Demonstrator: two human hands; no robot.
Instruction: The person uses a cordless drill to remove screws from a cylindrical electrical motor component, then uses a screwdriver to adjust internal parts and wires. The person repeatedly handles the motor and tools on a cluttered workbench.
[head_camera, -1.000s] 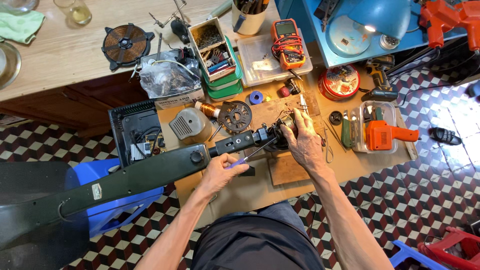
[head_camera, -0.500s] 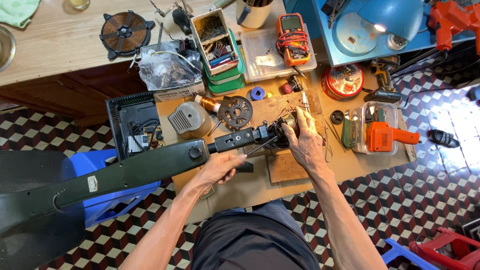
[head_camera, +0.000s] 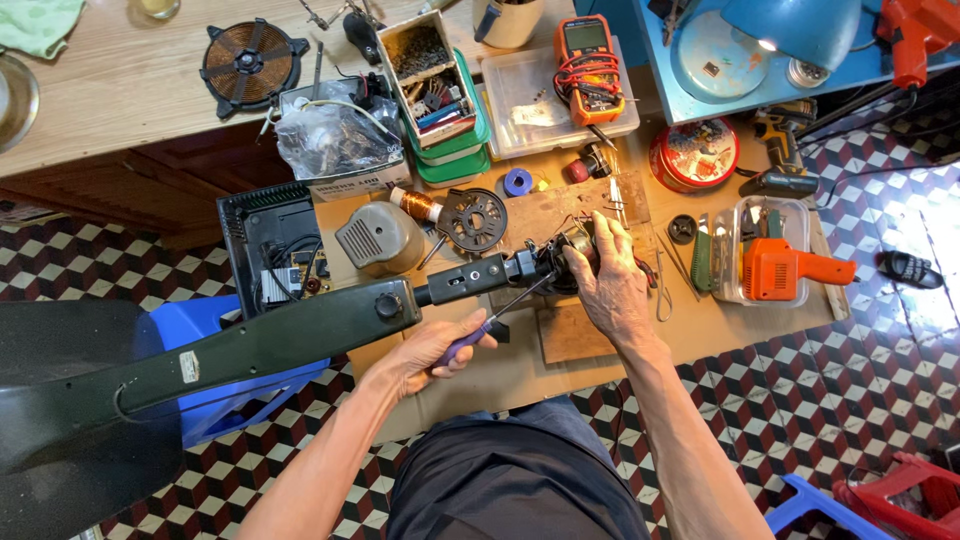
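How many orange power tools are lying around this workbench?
2: an orange power tool in the clear box right of the person's right hand, and another orange tool at the top right corner. More may be hidden.

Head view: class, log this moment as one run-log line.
left hand: grips purple-handled screwdriver, tip toward motor | right hand: steadies motor at end of dark fan stand | surface: cardboard-covered table

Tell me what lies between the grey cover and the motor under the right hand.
In the head view, a black slotted disc lies between the grey cover and the motor that the right hand grips.
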